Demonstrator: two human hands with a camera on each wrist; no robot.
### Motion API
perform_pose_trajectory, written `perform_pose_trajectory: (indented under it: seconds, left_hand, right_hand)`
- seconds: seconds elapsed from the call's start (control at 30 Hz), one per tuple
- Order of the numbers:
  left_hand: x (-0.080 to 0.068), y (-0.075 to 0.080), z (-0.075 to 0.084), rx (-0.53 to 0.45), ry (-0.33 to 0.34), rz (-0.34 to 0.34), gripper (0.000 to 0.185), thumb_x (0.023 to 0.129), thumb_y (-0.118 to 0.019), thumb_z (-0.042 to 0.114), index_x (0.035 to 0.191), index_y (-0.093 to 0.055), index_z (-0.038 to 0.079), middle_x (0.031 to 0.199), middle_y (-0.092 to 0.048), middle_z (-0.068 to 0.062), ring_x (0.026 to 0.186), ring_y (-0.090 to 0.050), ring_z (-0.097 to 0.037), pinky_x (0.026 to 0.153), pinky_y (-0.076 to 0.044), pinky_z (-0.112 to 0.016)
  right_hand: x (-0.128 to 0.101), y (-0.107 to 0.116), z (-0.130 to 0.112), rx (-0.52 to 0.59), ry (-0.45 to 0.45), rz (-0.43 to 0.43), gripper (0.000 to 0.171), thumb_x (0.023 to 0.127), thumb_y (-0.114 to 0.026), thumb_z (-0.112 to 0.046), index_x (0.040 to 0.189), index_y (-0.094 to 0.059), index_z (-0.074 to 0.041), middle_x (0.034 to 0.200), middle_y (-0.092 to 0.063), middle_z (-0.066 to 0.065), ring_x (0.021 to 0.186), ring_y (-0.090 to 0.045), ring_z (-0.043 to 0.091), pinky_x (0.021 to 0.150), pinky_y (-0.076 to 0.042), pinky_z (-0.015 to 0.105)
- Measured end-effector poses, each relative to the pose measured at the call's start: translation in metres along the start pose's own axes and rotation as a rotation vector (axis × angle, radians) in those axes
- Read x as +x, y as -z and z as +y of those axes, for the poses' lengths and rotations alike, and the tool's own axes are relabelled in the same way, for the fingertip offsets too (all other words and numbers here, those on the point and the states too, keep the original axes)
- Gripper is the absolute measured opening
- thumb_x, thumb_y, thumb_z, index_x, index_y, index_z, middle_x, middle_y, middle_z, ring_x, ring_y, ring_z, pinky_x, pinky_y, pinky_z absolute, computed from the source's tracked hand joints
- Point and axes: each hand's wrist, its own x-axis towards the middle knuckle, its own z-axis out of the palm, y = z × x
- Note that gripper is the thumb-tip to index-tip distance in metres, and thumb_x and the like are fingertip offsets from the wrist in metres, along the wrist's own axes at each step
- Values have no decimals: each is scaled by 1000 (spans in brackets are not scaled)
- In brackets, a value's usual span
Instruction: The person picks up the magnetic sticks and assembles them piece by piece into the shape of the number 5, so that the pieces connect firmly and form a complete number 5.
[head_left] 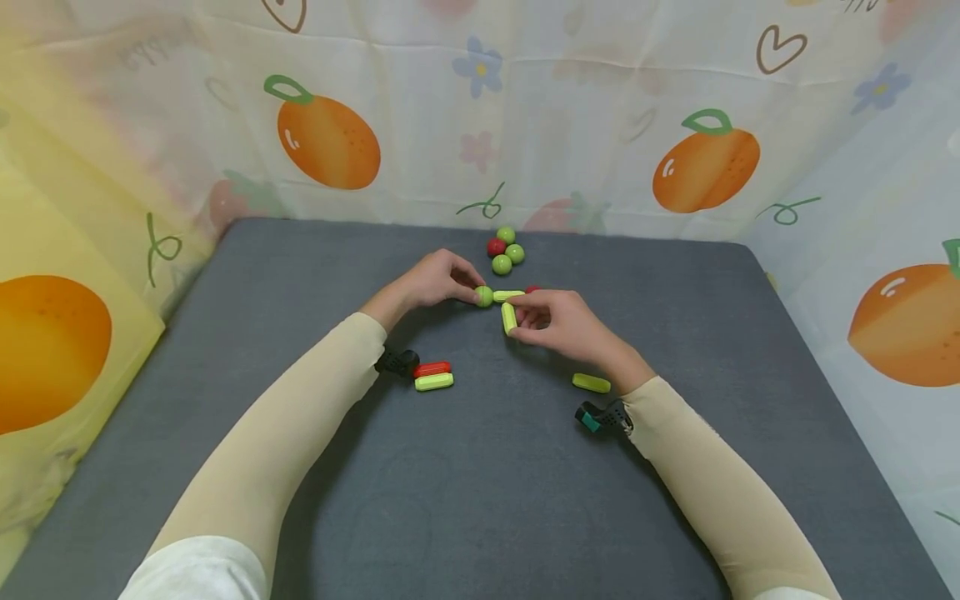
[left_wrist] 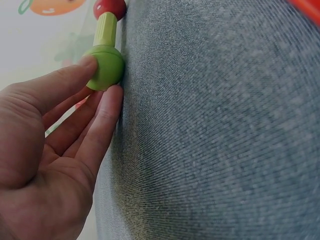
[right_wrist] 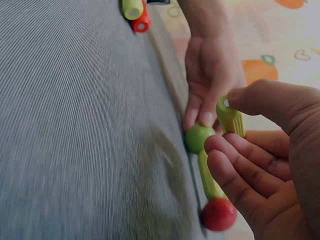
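Note:
My left hand (head_left: 438, 279) pinches a green ball (left_wrist: 107, 72) between thumb and fingertips, low over the table. A yellow-green stick (left_wrist: 105, 31) runs from that ball to a red ball (right_wrist: 219, 214), the three standing in one line. In my right hand (head_left: 562, 323), thumb and fingers pinch a second yellow-green stick (right_wrist: 231, 119). A small metallic disc shows in its end in the right wrist view. This held stick is close beside the green ball; whether they touch, I cannot tell. The right hand partly covers the red ball in the head view.
Several loose green balls (head_left: 502, 265) and one red ball (head_left: 496, 247) cluster beyond the hands. A red stick (head_left: 432, 368) and a yellow-green stick (head_left: 434, 382) lie side by side near my left wrist. Another yellow-green stick (head_left: 591, 383) lies by my right wrist. Printed cloth borders the grey table (head_left: 480, 517).

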Motion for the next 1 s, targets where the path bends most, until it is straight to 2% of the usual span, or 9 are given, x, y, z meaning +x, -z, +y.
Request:
perform_pose_trajectory:
  seconds: [0.37, 0.7, 1.0]
  left_hand:
    - [2, -1, -2, -4, 8, -9, 21, 89, -81, 20, 109, -79, 13, 104, -75, -1, 98, -67, -17, 86, -53, -37]
    - [5, -1, -1, -14, 7, -10, 18, 89, -82, 19, 106, -80, 15, 102, -75, 0, 96, -67, -16, 85, -53, -37]
    - [6, 1, -3, -25, -3, -5, 17, 89, -82, 19, 105, -80, 15, 101, -75, 0, 95, -67, -16, 84, -54, -36]
  right_hand:
    - [24, -21, -1, -55, -9, -22, 48, 93, -77, -26, 136, -65, -8, 92, -69, -4, 80, -65, 11, 71, -54, 31]
    - [27, -29, -4, -62, -50, 35, 48, 93, -76, -25, 136, -65, -7, 93, -70, -4, 81, -66, 9, 72, -55, 30]
    - [30, -31, -5, -100, -45, 47, 47, 93, -77, -26, 135, -66, -8, 93, -71, -5, 81, -66, 5, 73, -55, 28]
